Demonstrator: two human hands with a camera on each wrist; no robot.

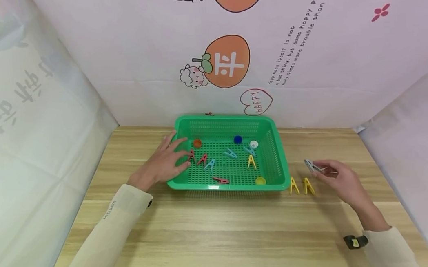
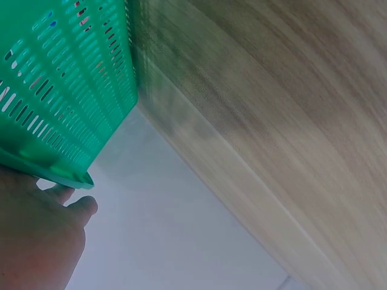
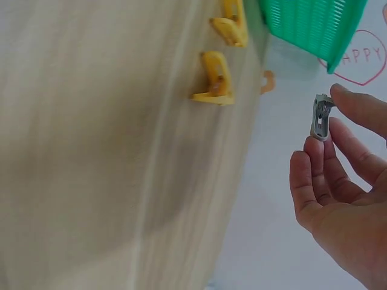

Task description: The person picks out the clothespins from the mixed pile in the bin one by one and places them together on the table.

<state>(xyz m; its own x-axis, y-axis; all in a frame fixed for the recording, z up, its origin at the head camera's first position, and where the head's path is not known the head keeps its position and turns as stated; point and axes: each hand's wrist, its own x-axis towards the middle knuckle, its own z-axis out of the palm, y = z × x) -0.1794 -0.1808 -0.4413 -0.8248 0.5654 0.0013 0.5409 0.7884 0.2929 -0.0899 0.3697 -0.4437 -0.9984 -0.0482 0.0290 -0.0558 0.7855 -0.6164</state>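
Right hand: the fingers of my right hand pinch one gray peg at the fingertips, raised above the table. Left hand: the fingers of my left hand are spread and loosely extended across the left rim of the green basket; they appear to touch the rim and grasp no peg.

Outside the basket: the near yellow peg rests on the table, just to the left of my right fingers and closer to my body. The far yellow peg lies farther left of those fingers, beside the basket's corner.

Inside the basket, to the right of my left fingers: three red pegs, three blue pegs and one yellow basket peg, plus four small round caps.

Status: I judge the work to be partway. Seven pegs are in the basket; three are outside it. The gray peg is not yet set down, and neither outside yellow peg is in my fingers.
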